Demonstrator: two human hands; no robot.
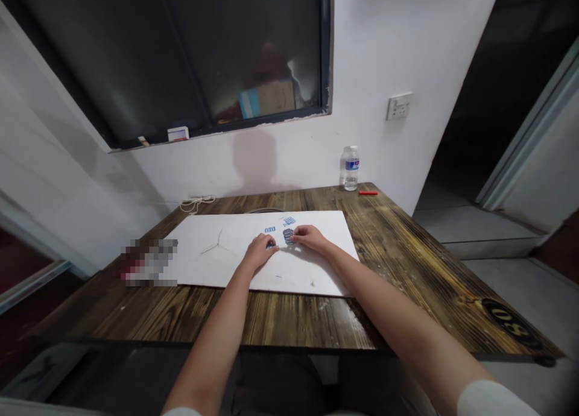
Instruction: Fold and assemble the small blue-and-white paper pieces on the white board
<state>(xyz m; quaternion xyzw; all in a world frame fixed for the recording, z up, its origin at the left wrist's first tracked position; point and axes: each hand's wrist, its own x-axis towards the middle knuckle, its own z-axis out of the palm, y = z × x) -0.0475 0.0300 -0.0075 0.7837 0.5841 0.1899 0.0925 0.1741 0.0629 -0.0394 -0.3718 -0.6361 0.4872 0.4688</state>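
My left hand (pixel 259 251) rests low over the white board with its fingers curled round a small dark-blue piece (pixel 270 245), partly hidden by the fingers. To its right, my right hand (pixel 311 237) has its fingers pinched at the edge of a cluster of dark-blue strips (pixel 288 236). What exactly the strips are is too small to tell. Just behind the left hand lies a short row of light-blue pieces (pixel 270 230). A slanted group of blue-and-white pieces (pixel 289 221) sits beyond the cluster.
The white board (pixel 203 265) lies on a dark wooden table (pixel 289 322). Thin wire-like lines (pixel 218 243) cross its left part. Along the back are a pale coiled cord (pixel 195 202), a water bottle (pixel 351 170) and a red pen-like stick (pixel 368 193). A blurred patch covers the board's left end.
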